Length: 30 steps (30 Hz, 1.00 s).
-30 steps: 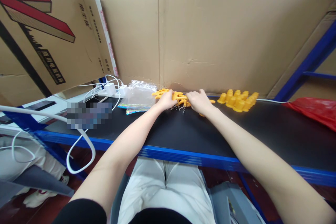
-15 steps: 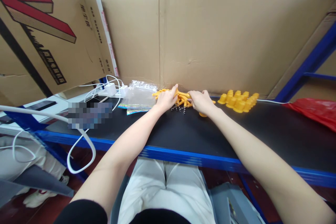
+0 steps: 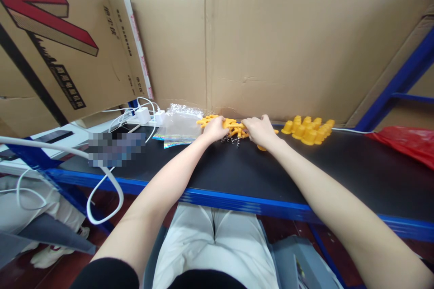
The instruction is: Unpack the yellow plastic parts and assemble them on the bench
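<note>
Together, both sets of fingers curl into the pile of orange pieces (image 3: 233,127) at the table's (image 3: 339,176) far edge, left hand (image 3: 214,129) and right hand (image 3: 260,131) flanking it; whether either grips one, I cannot tell.

Wide bare stretch of black table (image 3: 257,176) in front, open from the blue edge up to the hands. Behind, closed by a cardboard wall (image 3: 271,49) standing right at the back edge. To the left, blocked by plastic bags (image 3: 178,124) and white cables (image 3: 135,115). To the right, a cluster of yellow caps (image 3: 308,128), then free surface up to a red bag (image 3: 407,144). Between left hand (image 3: 214,128) and right hand (image 3: 259,131), filled by a pile of orange parts (image 3: 233,127) with small springs (image 3: 230,140) just before it.
</note>
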Each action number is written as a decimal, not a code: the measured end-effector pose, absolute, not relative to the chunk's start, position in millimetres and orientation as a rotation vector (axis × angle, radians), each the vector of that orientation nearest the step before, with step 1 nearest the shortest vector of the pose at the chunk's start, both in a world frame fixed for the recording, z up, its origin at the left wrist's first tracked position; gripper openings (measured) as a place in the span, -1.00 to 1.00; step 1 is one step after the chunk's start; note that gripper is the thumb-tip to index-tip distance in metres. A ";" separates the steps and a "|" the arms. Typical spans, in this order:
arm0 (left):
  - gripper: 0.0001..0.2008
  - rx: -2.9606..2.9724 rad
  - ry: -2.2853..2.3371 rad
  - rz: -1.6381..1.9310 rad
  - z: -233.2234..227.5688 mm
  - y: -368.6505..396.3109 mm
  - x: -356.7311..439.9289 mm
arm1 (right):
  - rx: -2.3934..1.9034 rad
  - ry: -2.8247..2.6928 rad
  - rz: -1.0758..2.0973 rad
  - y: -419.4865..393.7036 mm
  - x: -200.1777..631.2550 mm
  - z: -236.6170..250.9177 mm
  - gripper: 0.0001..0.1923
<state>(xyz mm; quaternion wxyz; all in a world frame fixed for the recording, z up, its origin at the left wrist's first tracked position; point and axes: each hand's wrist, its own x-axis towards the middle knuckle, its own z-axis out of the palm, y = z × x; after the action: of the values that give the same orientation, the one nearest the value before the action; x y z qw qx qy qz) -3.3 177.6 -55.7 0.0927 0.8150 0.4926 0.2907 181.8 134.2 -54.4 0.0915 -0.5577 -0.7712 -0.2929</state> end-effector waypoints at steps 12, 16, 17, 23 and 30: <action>-0.52 2.148 1.370 0.652 -55.4 178.2 -1.1 | -1.626 -2.311 -0.877 134.3 183.0 -53.6 -0.77; -0.51 2.446 1.490 0.836 -57.6 177.6 -2.5 | -1.677 -2.292 -0.831 134.6 181.5 -54.8 -0.77; -0.52 2.532 1.512 0.874 -58.0 176.8 -2.9 | -1.704 -2.289 -0.803 134.5 181.0 -55.1 -0.77; -0.42 2.726 1.588 0.935 -54.4 169.8 -5.8 | -1.756 -2.269 -0.615 133.2 180.3 -56.4 -0.76; -0.46 2.797 1.445 1.058 -48.8 165.3 -9.4 | -1.654 -2.243 -0.411 136.0 183.1 -59.1 -0.78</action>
<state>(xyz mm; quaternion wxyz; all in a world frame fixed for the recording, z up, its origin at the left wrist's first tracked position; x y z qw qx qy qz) -9.4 165.3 -48.8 -0.0897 0.8388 0.4334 0.3172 183.1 136.0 -59.1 0.1616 -0.5793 -0.7859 -0.1439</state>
